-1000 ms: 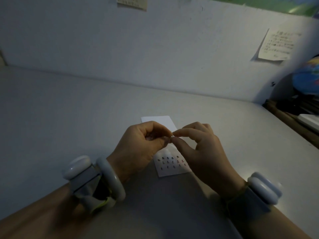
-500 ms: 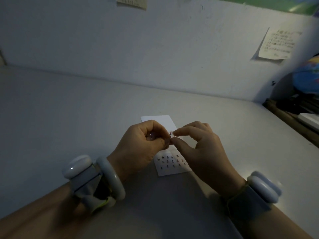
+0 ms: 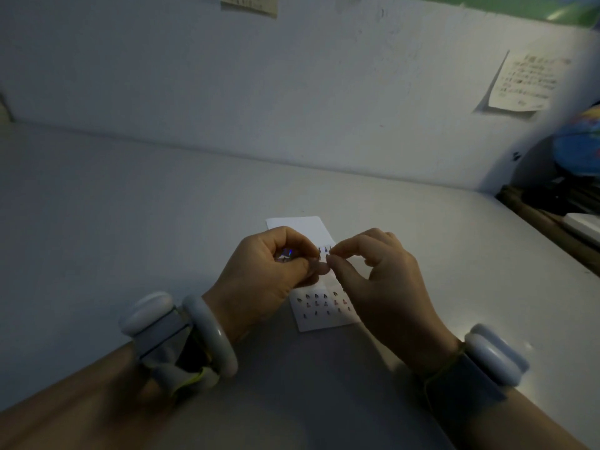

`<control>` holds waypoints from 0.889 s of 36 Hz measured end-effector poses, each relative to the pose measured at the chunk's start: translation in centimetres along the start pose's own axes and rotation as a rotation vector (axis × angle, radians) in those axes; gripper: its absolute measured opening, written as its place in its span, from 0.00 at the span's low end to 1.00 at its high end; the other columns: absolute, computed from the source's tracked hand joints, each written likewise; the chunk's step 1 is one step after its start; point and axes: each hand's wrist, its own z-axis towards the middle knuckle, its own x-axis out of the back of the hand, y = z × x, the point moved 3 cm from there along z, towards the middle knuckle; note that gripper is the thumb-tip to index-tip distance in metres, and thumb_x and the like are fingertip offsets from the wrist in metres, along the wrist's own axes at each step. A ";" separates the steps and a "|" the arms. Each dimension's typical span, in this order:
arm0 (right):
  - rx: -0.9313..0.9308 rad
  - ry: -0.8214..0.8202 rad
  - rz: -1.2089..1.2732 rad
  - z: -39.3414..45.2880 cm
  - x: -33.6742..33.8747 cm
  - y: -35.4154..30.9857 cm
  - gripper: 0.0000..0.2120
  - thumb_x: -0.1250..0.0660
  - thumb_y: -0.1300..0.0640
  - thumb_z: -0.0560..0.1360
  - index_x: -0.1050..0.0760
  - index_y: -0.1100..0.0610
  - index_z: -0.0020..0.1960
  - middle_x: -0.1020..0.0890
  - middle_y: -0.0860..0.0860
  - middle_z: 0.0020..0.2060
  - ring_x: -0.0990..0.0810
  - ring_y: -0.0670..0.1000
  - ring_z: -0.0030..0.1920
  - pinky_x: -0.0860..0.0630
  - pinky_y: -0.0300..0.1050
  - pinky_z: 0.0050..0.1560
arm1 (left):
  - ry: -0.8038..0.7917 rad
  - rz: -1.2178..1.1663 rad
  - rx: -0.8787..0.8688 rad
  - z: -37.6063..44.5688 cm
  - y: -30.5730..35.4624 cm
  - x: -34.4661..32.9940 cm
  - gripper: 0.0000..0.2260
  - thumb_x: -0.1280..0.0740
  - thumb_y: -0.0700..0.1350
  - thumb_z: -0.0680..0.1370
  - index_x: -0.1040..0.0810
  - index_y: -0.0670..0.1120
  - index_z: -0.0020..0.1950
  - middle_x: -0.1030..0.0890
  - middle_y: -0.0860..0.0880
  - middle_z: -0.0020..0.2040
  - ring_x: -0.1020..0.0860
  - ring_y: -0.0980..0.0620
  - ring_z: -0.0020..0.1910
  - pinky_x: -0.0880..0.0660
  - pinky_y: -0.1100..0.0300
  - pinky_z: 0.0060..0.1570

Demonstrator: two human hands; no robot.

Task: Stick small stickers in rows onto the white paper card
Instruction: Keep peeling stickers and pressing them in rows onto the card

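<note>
A white paper card [image 3: 302,227] lies on the pale desk, its middle hidden under my hands. Rows of small dark stickers [image 3: 321,303] show on its near part, and a few more peek out between my fingertips. My left hand [image 3: 266,280] is curled and holds a small shiny sticker sheet [image 3: 287,254] between thumb and fingers. My right hand [image 3: 380,280] pinches thumb and forefinger together at the sheet's edge; the sticker between them is too small to make out. Both hands hover just above the card.
The desk [image 3: 130,222] meets a white wall at the back. A handwritten note [image 3: 526,82] hangs on the wall at right, another note [image 3: 250,3] at the top. A blue globe [image 3: 578,147] and dark clutter stand at the right edge.
My hands have parted slightly; the right fingertips have drawn a little to the right of the left hand. A few stickers on the card now show between them.
</note>
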 end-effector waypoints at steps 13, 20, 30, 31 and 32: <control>0.006 -0.052 0.063 0.0 0.1 -0.1 0.10 0.36 0.55 0.73 0.32 0.43 0.38 0.27 0.39 0.40 0.29 0.42 0.46 0.31 0.33 0.44 | -0.003 0.027 0.017 0.0 -0.2 0.0 0.04 0.33 0.37 0.74 0.23 0.45 0.43 0.18 0.47 0.40 0.17 0.51 0.41 0.20 0.62 0.41; -0.059 -0.099 0.135 0.1 0.2 -0.2 0.08 0.36 0.53 0.72 0.31 0.42 0.36 0.26 0.39 0.43 0.28 0.42 0.49 0.32 0.31 0.45 | 0.009 0.043 0.065 0.0 -0.2 0.2 0.03 0.33 0.38 0.74 0.23 0.45 0.44 0.19 0.45 0.42 0.17 0.50 0.41 0.19 0.59 0.43; -0.251 -0.115 0.402 0.4 0.7 0.5 0.05 0.33 0.56 0.72 0.23 0.49 0.38 0.23 0.39 0.46 0.24 0.38 0.45 0.27 0.37 0.46 | 0.037 -0.084 0.123 0.2 -0.2 0.6 0.04 0.34 0.36 0.75 0.23 0.43 0.43 0.19 0.43 0.38 0.18 0.51 0.37 0.19 0.61 0.40; -0.280 -0.115 0.443 0.4 0.8 0.7 0.04 0.33 0.56 0.72 0.22 0.50 0.39 0.22 0.41 0.46 0.23 0.38 0.45 0.27 0.36 0.45 | 0.048 -0.086 0.117 0.3 -0.2 0.7 0.04 0.34 0.36 0.75 0.22 0.44 0.43 0.19 0.44 0.40 0.18 0.52 0.37 0.19 0.61 0.40; -0.309 -0.113 0.478 0.5 1.0 1.0 0.03 0.32 0.56 0.72 0.21 0.52 0.40 0.21 0.42 0.47 0.23 0.38 0.45 0.27 0.34 0.45 | 0.058 -0.090 0.108 0.3 -0.3 0.7 0.05 0.34 0.36 0.75 0.21 0.45 0.43 0.19 0.44 0.41 0.18 0.53 0.37 0.19 0.61 0.40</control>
